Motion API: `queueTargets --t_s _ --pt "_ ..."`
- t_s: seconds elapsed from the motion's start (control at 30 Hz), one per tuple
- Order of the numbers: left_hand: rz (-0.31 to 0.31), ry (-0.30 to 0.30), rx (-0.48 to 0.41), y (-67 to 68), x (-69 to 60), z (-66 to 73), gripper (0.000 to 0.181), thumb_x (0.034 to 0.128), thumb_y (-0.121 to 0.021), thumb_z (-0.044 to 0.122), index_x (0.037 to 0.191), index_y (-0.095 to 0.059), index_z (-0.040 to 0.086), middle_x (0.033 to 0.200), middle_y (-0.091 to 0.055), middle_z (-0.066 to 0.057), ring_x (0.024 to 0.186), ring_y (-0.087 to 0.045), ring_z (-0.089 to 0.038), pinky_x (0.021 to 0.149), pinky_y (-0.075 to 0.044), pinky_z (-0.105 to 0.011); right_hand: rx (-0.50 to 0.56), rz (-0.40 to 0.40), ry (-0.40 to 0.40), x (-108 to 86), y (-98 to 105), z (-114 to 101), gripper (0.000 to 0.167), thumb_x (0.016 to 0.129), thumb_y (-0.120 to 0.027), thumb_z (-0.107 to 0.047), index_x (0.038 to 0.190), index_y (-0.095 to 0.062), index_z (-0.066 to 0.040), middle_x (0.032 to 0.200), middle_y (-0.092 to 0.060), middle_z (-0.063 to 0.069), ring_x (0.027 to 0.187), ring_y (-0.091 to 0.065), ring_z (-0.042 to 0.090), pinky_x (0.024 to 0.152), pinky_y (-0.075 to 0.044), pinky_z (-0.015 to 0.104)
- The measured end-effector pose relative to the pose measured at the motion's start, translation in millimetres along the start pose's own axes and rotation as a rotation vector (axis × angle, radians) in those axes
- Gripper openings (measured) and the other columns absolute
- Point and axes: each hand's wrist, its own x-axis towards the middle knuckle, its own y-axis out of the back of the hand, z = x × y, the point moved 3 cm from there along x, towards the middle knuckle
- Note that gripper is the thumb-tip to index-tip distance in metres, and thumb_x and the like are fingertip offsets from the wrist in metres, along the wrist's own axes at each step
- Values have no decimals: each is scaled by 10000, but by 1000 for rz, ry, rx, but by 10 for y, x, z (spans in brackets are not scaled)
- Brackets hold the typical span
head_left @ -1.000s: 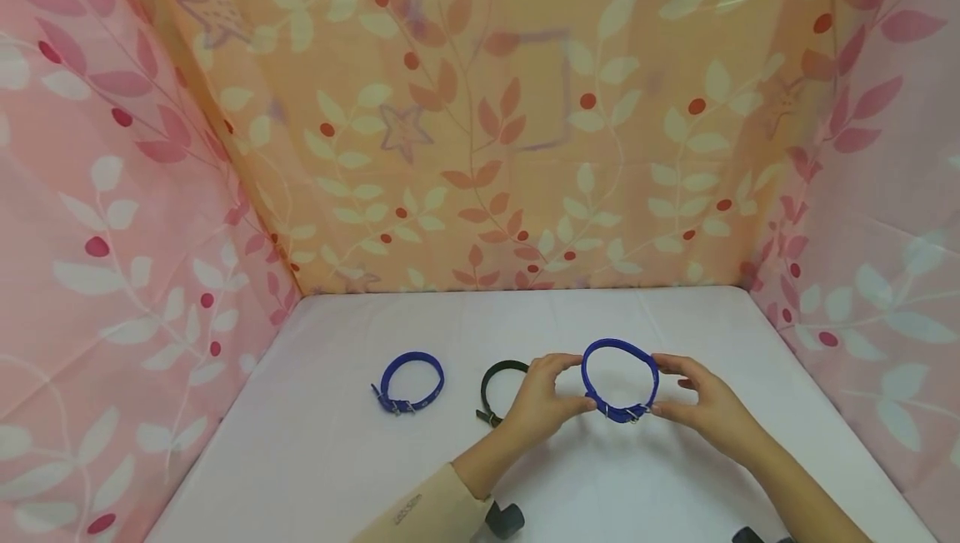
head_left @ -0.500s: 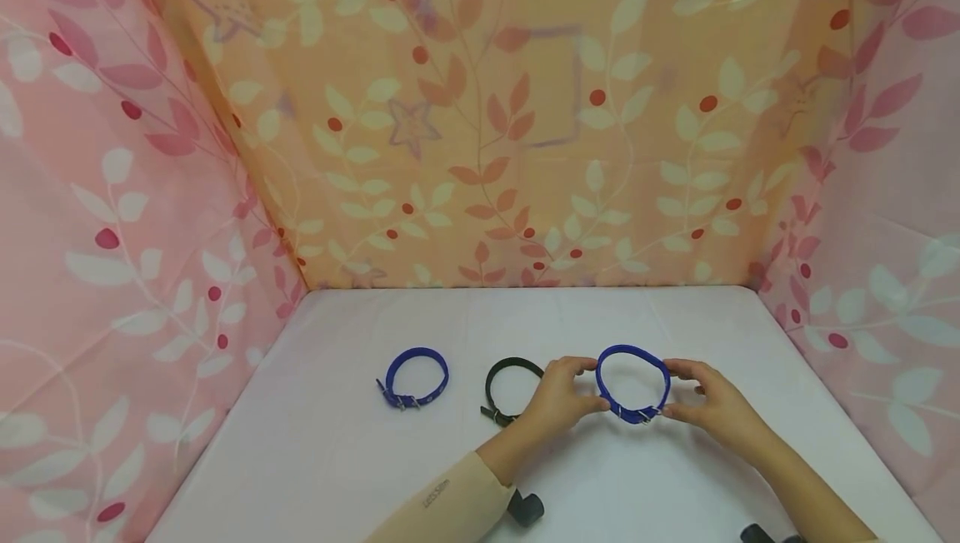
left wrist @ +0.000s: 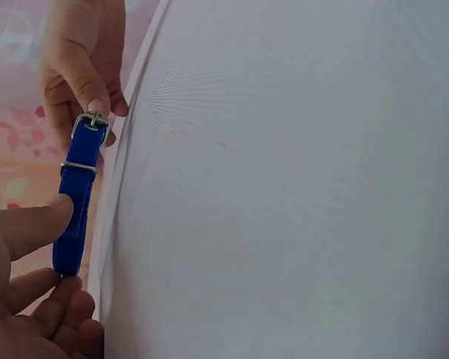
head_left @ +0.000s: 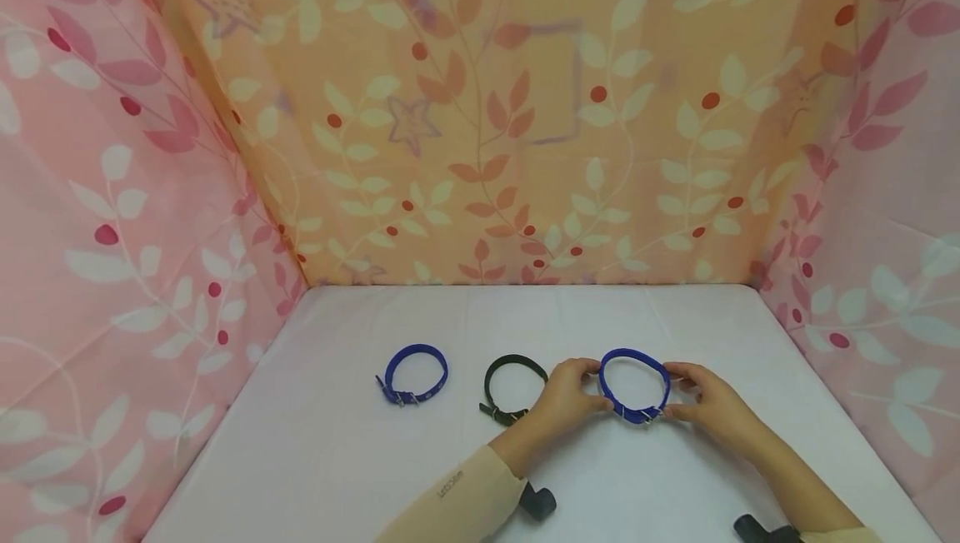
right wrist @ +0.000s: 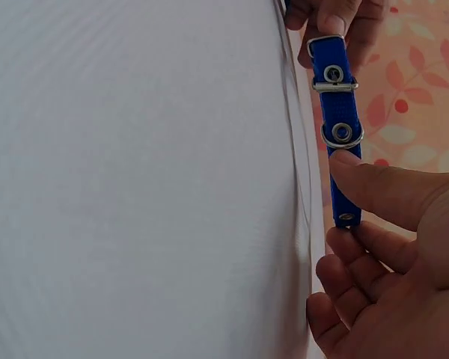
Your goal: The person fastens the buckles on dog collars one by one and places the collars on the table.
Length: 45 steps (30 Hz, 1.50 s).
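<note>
Both hands hold a blue buckled collar (head_left: 633,416) fastened into a loop, at the right of the table. My left hand (head_left: 567,400) pinches its left side between thumb and fingers; my right hand (head_left: 712,406) pinches the right side. In the left wrist view the blue collar (left wrist: 76,187) shows a metal buckle and a keeper loop. Metal eyelets and a D-ring appear on the collar (right wrist: 337,112) in the right wrist view. A dark green collar (head_left: 491,385) lies just left of my left hand, which partly hides it. Farther left lies another blue collar (head_left: 416,350), also looped and buckled.
The white table (head_left: 300,443) ends at an orange leaf-patterned cloth (head_left: 480,127) behind. Pink patterned cloths (head_left: 150,276) close in both sides. Black wrist devices (head_left: 538,501) sit near both sleeves.
The held collar has shifted slightly right and down in the head view, with both hands keeping their pinch. The whole view has also shifted slightly; the other two collars lie still.
</note>
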Motion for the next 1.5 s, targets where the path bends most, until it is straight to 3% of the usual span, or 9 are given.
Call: queueTargets --t_s 0.23,0.47,0.8,1.33,1.5 --pt "1 23 29 -44 41 -26 616 754 -930 203 1312 -676 140 1213 -689 80 1088 -624 -60 986 -515 -269 -22 5 -33 46 -38 59 754 776 -896 -215 1399 -546 24 1239 -641 176 1135 -576 335 931 -464 498" --pt "5 -11 189 -109 51 -69 627 763 -924 288 1321 -667 159 1227 -690 73 1182 -601 -116 1053 -472 -306 -7 -23 -67 36 -55 107 751 803 -872 -229 1415 -529 40 1320 -618 260 1275 -522 489 1035 -397 688" --pt "-34 6 187 -137 -6 -64 605 845 -858 334 1369 -589 194 1257 -631 122 1118 -549 -62 976 -485 -284 17 -33 -62 -6 -56 146 735 825 -857 -261 1420 -535 28 1325 -631 219 1272 -539 457 1043 -404 678" --pt "2 -18 192 -93 8 -81 607 842 -861 310 1370 -591 184 1270 -633 115 1120 -549 -58 985 -468 -281 -3 -5 -78 73 -89 137 740 816 -864 -260 1418 -539 23 1322 -638 211 1205 -576 399 1030 -405 656" --pt "5 0 132 -90 21 -64 609 810 -890 246 1349 -614 176 1225 -647 100 1076 -579 -47 935 -501 -252 -23 -5 -87 92 -70 146 746 801 -871 -230 1413 -538 38 1309 -642 218 1195 -577 403 1025 -399 648"
